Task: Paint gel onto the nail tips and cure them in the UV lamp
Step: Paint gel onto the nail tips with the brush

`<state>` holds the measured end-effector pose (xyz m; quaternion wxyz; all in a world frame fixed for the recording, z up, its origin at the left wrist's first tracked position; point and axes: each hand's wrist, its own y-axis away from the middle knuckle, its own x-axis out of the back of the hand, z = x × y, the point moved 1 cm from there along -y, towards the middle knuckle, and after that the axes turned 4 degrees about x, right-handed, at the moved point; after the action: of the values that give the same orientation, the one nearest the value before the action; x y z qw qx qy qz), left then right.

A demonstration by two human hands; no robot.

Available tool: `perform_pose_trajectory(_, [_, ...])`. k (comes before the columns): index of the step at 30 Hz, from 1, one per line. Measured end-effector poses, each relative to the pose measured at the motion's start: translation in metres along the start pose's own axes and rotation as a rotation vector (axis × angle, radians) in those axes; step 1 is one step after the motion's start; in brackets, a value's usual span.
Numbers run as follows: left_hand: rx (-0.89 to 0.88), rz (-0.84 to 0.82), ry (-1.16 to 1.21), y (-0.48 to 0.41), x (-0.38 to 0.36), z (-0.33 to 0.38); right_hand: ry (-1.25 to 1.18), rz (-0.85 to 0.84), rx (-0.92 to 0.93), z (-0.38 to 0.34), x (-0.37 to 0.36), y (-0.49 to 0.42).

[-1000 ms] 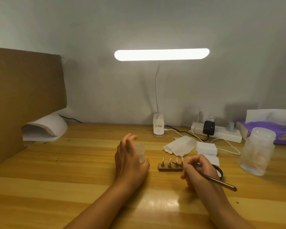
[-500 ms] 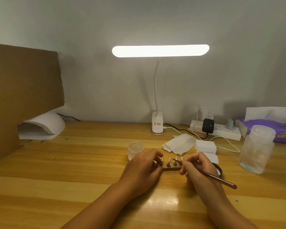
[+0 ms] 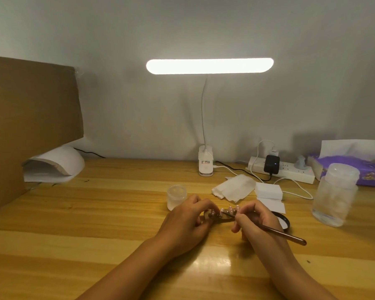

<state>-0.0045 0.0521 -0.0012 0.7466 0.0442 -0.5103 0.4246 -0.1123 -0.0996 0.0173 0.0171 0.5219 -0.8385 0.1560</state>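
**Nail tips on a holder, between both hands at mid-desk**

Nail tips (image 3: 231,210), pink and small, stand in a row on a dark holder (image 3: 214,218) at the middle of the desk (image 3: 95,213). The left hand (image 3: 182,221) has its fingers curled round the holder's left end and pinches it. Whether the holder rests on the wood or is raised, I cannot tell. The right hand (image 3: 256,219) pinches a brush (image 3: 284,234) like a pen. The brush's front end lies over the tips, and its handle slants back to the right.

The desk is of glossy yellow wood in long planks, set against a plain grey wall (image 3: 182,29).

Just behind the holder to the left stands a small frosted gel jar (image 3: 176,197). Behind the holder to the right lie a crumpled wipe (image 3: 234,189), a white pad block (image 3: 268,190) and a white card (image 3: 273,205). A black ring (image 3: 285,219) shows past the right hand, partly hidden by it.

Further right of the holder stands a clear bottle (image 3: 336,195). Beyond it a purple tissue box (image 3: 355,167) and a power strip (image 3: 286,171) with a black charger (image 3: 271,164) sit against the wall.

Straight behind the holder a desk lamp (image 3: 209,66) glows, its base at the wall.

Far left of the holder the white UV lamp (image 3: 54,164) sits partly behind a cardboard sheet (image 3: 30,118).
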Motion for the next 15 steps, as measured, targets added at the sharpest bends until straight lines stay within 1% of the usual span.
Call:
perform_pose_trajectory(2, [0.006, -0.002, 0.005, -0.0004, -0.0002, -0.0002, 0.03, -0.029, -0.002, 0.0006, -0.0013, -0.0002])
perform_pose_trajectory(6, [0.016, -0.002, 0.01, -0.0011, -0.0007, -0.0005, 0.026, 0.006, -0.001, 0.0026, -0.0007, -0.0023])
perform_pose_trajectory(9, [0.021, -0.003, 0.016, -0.0016, -0.0002, -0.0004, 0.05, -0.013, -0.004, 0.0034, -0.0006, -0.0023])
perform_pose_trajectory(13, [0.023, 0.0, 0.029, -0.0015, 0.0001, -0.001, 0.015, 0.003, -0.001, 0.0029, -0.0004, -0.0028])
perform_pose_trajectory(15, [0.022, 0.002, 0.043, -0.0014, 0.0002, -0.0008, 0.026, -0.016, 0.003, 0.0024, -0.0001, -0.0024])
